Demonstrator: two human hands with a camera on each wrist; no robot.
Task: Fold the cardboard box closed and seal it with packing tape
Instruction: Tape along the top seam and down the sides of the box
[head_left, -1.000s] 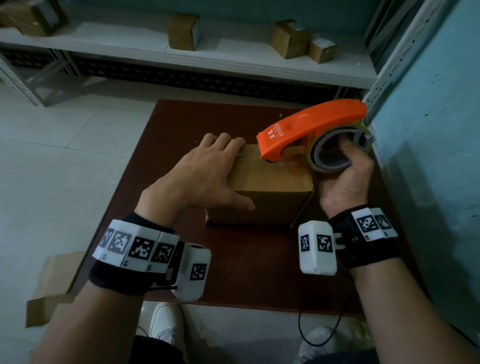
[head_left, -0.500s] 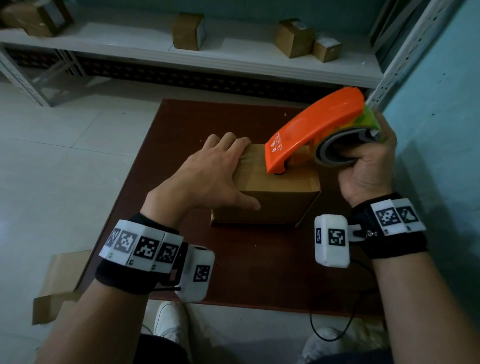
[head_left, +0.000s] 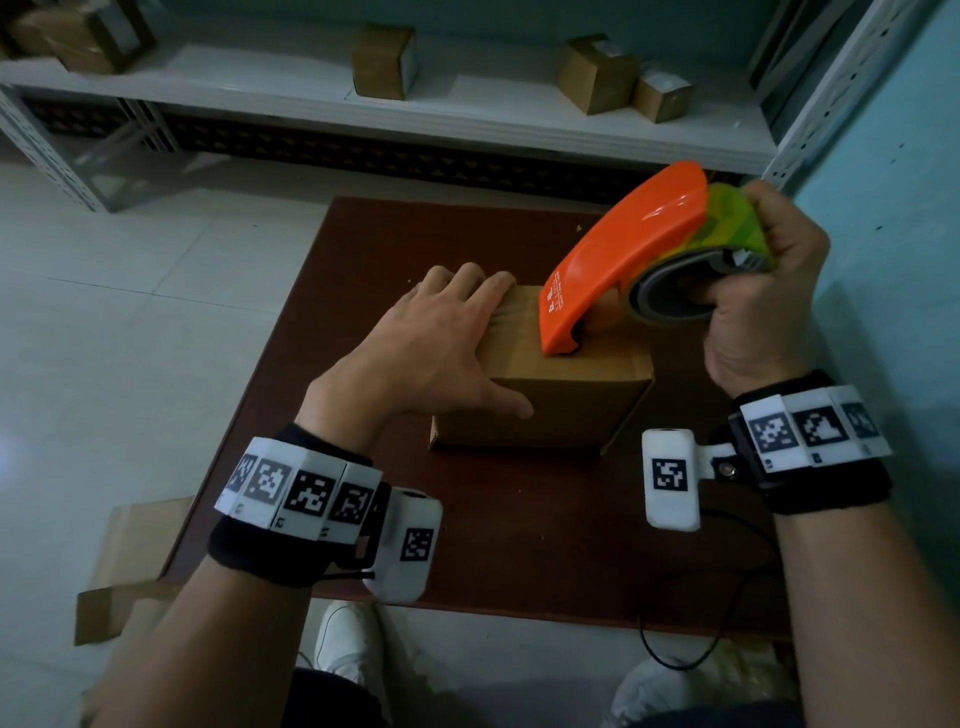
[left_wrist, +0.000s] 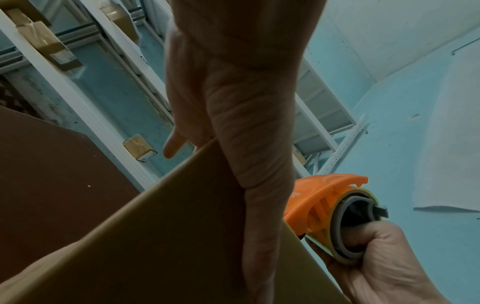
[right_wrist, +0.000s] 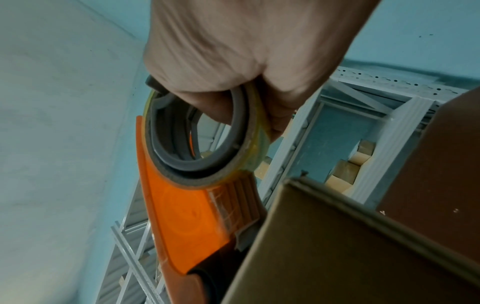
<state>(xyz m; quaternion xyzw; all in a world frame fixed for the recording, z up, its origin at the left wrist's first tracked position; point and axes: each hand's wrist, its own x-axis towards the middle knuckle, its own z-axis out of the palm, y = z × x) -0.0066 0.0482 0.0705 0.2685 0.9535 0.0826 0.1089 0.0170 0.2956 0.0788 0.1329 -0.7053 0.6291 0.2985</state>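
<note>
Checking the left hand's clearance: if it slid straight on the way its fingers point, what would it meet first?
Probably nothing nearby: the left hand lies on the cardboard box, its fingers past the far edge; beyond is bare table. Depth unclear.

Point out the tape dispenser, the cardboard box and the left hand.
tape dispenser (head_left: 618, 260), head view, on its orange cover.
cardboard box (head_left: 566, 410), head view, on its near side wall.
left hand (head_left: 426, 343), head view, on the back of the hand.

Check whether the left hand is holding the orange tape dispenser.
No, the left hand rests on the box; the right hand grips the dispenser.
</note>
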